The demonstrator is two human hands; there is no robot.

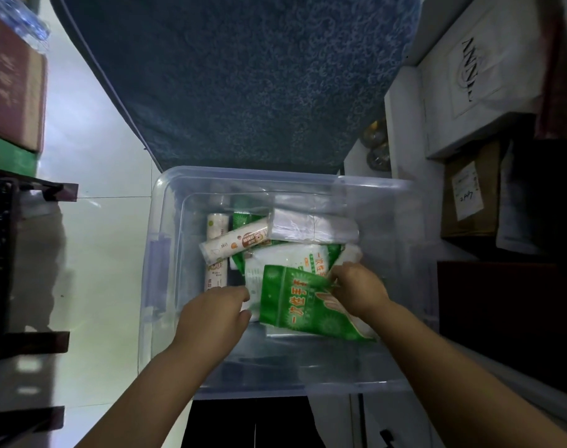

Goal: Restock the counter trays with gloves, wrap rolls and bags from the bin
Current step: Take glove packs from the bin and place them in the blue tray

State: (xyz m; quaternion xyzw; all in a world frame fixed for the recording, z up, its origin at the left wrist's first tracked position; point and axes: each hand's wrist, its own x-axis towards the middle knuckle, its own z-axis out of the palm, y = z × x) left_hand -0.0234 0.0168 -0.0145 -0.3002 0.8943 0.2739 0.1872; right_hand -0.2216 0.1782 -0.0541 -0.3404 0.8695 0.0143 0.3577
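glove pack [295,302], green, by the near edge of the bin [243,173], right of middle, tilted; right hand [356,289] pinches its far right corner, fingers curled on it; left hand [214,315] just beside it, fingers curled round the left edge of a white pack [285,257] lying partly under the green one; wrap rolls [236,240] along the bin's left side, one slantwise across the others; clear bags [308,226], folded, at the far edge; blue cloth [243,76] beyond the bin.

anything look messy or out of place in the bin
In the clear bin, one wrap roll lies slanted across other rolls, and the green glove pack sits tilted on the white packs, its top edge pinched by the right hand. Nothing looks spilled or torn.
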